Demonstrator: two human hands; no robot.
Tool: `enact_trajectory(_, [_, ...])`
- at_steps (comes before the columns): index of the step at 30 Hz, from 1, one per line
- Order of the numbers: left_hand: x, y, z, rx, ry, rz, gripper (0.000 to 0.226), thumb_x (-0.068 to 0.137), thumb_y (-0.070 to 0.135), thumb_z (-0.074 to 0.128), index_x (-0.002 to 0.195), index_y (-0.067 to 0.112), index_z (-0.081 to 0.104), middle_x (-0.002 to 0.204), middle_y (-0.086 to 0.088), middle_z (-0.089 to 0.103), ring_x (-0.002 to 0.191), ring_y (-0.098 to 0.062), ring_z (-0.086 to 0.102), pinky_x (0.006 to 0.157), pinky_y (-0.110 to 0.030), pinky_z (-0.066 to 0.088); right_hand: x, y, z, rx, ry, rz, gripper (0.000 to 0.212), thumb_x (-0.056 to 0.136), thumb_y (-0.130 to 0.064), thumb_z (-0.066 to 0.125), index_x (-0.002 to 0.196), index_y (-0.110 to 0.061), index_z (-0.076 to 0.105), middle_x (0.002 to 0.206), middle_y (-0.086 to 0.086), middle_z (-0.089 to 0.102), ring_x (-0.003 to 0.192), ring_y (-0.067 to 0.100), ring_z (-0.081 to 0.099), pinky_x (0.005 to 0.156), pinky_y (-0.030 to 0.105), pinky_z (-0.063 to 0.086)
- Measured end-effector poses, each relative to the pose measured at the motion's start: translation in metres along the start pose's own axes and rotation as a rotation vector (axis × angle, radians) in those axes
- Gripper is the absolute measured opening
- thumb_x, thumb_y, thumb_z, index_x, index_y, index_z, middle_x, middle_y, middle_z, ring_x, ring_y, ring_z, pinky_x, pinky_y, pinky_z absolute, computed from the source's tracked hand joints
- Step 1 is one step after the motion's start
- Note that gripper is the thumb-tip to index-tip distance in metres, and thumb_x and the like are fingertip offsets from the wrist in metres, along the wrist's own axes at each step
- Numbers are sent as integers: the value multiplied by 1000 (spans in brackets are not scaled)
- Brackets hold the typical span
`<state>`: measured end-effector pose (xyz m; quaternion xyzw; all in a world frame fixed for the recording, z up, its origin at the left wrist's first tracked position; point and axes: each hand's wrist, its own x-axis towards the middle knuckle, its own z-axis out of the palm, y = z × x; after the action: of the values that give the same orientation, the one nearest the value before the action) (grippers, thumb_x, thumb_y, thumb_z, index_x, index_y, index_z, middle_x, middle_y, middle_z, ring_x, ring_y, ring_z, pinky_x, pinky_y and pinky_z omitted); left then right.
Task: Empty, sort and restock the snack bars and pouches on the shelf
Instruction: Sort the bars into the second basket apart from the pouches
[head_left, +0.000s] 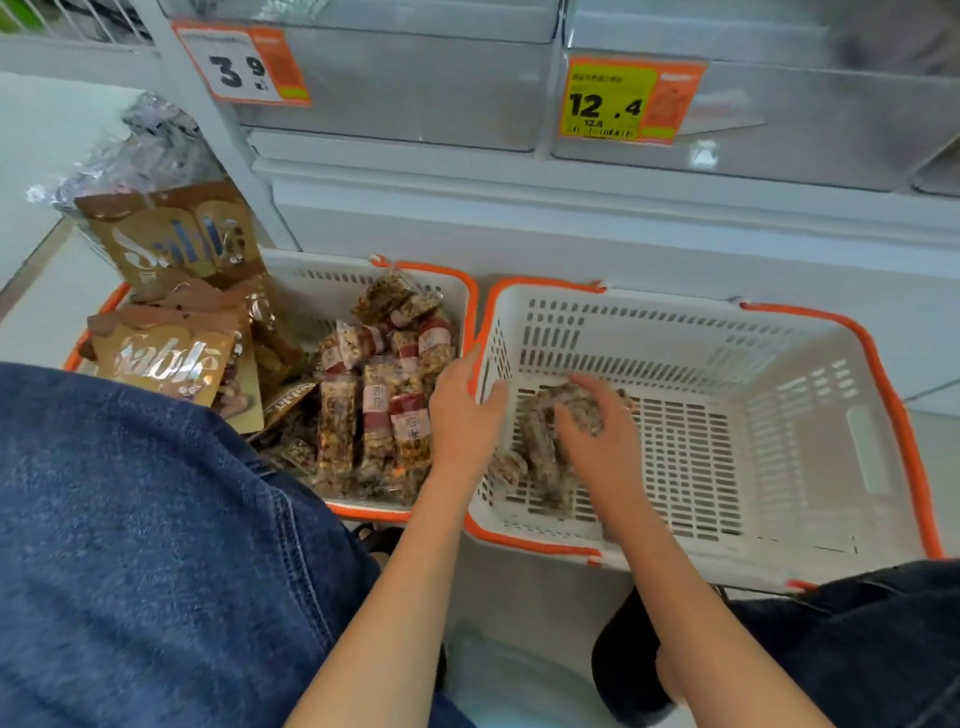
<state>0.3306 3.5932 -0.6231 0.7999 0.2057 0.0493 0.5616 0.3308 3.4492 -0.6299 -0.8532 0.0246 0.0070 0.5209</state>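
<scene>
Two white baskets with orange rims stand on the floor below the shelf. The left basket (311, 283) holds several clear-wrapped nut snack bars (384, 410) and brown "Sablé" pouches (171, 358). The right basket (779, 415) has a few snack bars (540, 447) in its near left corner. My right hand (597, 436) is curled over those bars inside the right basket. My left hand (462, 415) rests on the rim between the two baskets, fingers over the right basket's wall.
Clear empty shelf bins (395, 88) sit above, with price tags "3.9" (244, 65) and "12.4" (623, 101). More pouches and silvery packets (150, 150) are piled at the far left. My denim-clad knees (130, 545) flank the baskets.
</scene>
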Motion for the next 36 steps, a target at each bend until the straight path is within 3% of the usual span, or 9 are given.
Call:
enact_trajectory(4, [9, 1, -34, 74, 211, -8, 41, 91, 13, 59, 132, 9, 54, 118, 11, 55, 111, -5, 50, 91, -8, 37, 15, -28, 34, -8, -166, -127, 41, 88, -21, 65, 126, -25, 53, 123, -18, 51, 113, -5, 45, 99, 20, 38])
enact_trajectory(8, [18, -30, -76, 270, 323, -201, 57, 89, 21, 63, 141, 11, 42, 141, -11, 43, 130, -27, 39, 106, -38, 35, 24, -55, 83, -78, -418, -193, 57, 86, -28, 67, 137, -25, 42, 139, -5, 46, 124, 9, 43, 100, 24, 37])
enact_trajectory(10, [19, -50, -91, 347, 321, -345, 71, 85, 31, 68, 145, 12, 34, 146, -14, 35, 134, -33, 32, 107, -42, 32, 26, -61, 109, -149, -532, -227, 64, 84, -28, 68, 140, -25, 37, 142, 1, 42, 127, 15, 42, 101, 24, 35])
enact_trajectory(14, [33, -71, -108, 435, 96, -529, 102, 77, 38, 75, 150, 13, 9, 152, -18, 17, 138, -38, 20, 110, -48, 25, 35, -61, 150, -423, -664, -293, 73, 83, -28, 67, 145, -24, 29, 148, 8, 31, 132, 31, 33, 104, 38, 35])
enact_trajectory(17, [51, -85, -121, 403, -12, -491, 110, 70, 36, 82, 149, 13, 9, 148, -19, 22, 135, -37, 25, 110, -47, 28, 46, -61, 165, -625, -641, -241, 75, 84, -37, 66, 146, -21, 26, 148, 13, 28, 135, 40, 23, 103, 46, 35])
enact_trajectory(22, [55, -102, -127, 349, 10, -394, 88, 71, 31, 81, 139, 15, 28, 136, -13, 42, 125, -33, 42, 101, -41, 37, 37, -54, 186, -666, -622, -110, 72, 86, -37, 62, 144, -15, 25, 146, 19, 24, 131, 45, 28, 100, 45, 37])
enact_trajectory(27, [53, -104, -124, 178, -127, -321, 70, 72, 19, 77, 134, 22, 44, 127, -1, 57, 118, -22, 52, 99, -37, 42, 36, -48, 190, -406, -619, 49, 73, 87, -35, 61, 148, -25, 21, 152, 15, 17, 119, 38, 50, 98, 38, 42])
enact_trajectory(32, [43, -93, -122, 76, -81, -270, 60, 76, 9, 72, 132, 17, 49, 124, -3, 59, 116, -20, 54, 97, -30, 41, 24, -49, 185, -139, -580, 105, 67, 90, -21, 59, 148, -25, 26, 151, 10, 24, 128, 27, 42, 99, 25, 34])
enact_trajectory(36, [41, -43, -121, -51, -68, -117, 54, 74, 14, 70, 127, 19, 57, 119, 3, 63, 112, -12, 58, 96, -29, 46, 23, -68, 155, 134, -373, -3, 54, 94, -22, 57, 144, -23, 34, 144, -2, 40, 127, 10, 41, 100, 19, 34])
